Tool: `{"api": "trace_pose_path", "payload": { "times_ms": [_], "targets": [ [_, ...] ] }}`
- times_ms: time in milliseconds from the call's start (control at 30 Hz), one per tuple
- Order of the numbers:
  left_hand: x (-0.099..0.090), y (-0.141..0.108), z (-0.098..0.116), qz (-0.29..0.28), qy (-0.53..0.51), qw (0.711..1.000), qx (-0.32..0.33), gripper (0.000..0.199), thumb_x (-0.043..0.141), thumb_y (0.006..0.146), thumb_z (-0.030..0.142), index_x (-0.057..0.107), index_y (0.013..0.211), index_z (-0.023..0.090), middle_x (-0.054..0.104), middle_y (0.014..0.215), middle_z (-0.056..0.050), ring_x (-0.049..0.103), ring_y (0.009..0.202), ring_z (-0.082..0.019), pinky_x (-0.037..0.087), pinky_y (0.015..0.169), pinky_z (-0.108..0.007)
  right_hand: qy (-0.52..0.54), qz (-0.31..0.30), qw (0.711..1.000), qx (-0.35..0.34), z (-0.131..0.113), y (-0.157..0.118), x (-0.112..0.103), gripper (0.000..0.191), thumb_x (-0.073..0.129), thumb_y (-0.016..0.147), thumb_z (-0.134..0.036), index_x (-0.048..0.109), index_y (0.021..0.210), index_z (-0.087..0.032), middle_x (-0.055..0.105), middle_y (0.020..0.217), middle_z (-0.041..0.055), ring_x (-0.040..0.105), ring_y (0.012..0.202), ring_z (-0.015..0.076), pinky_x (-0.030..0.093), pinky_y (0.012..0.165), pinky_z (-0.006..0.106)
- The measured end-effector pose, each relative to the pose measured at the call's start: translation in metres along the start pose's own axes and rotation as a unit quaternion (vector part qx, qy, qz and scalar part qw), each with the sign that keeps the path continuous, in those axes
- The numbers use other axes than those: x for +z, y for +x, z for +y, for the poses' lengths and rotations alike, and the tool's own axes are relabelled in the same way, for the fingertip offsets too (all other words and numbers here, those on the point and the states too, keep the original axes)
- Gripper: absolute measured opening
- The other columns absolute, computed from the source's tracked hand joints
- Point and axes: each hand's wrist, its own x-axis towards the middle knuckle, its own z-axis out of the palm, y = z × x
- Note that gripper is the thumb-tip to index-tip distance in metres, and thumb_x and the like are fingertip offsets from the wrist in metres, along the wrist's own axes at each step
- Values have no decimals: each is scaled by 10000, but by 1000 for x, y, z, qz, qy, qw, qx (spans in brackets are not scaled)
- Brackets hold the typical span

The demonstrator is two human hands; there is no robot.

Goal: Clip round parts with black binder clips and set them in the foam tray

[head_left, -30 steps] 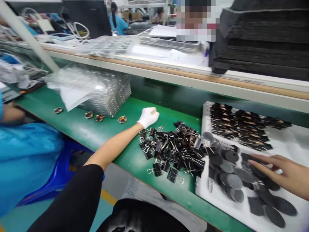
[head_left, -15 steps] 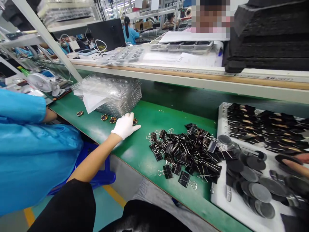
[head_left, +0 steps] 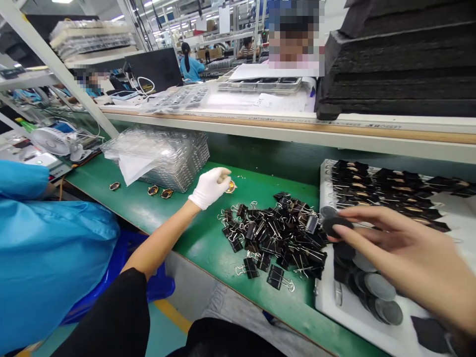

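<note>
At two o'clock, our bare right hand [head_left: 397,243] has its grip closed, thumb and fingers pinching a dark, flat, round disc [head_left: 336,227]. Black clips [head_left: 277,233] with silver wire handles lie heaped on the green desk [head_left: 208,248] at one o'clock. Beyond, at twelve, our gloved left hand [head_left: 211,188] pinches a small round watch case [head_left: 231,187], gold-rimmed and shiny amber inside. Three similar dark-centred cases [head_left: 152,190] sit around eleven.
</note>
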Motion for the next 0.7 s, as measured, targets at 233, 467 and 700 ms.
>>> {"api": "trace_pose_path", "payload": {
  "times_ms": [233,467,700],
  "targets": [
    [23,27,103,-110,-409,904,-52,290,674,887,303,721,1108,120,771,996,-102,707,779,-153,540,576,-220,205,-26,978,-27,-30,30,51,319,804,835,-425,703,1047,-209,746,1038,88,773,789,236,651,651,331],
    [38,28,148,-208,-575,783,-118,287,735,880,305,721,1118,147,740,1048,-93,655,760,-113,510,542,-171,-8,151,951,-271,-25,38,47,172,641,955,-176,762,1041,-262,764,1074,42,735,988,218,642,909,429],
    [46,19,159,-305,-634,684,-193,508,528,1011,562,682,1274,156,724,1136,-139,675,848,-154,571,644,-226,-102,114,924,-350,11,38,55,387,574,967,-64,734,1246,-278,714,1308,55,687,1224,244,599,1040,491]
  ]
}}
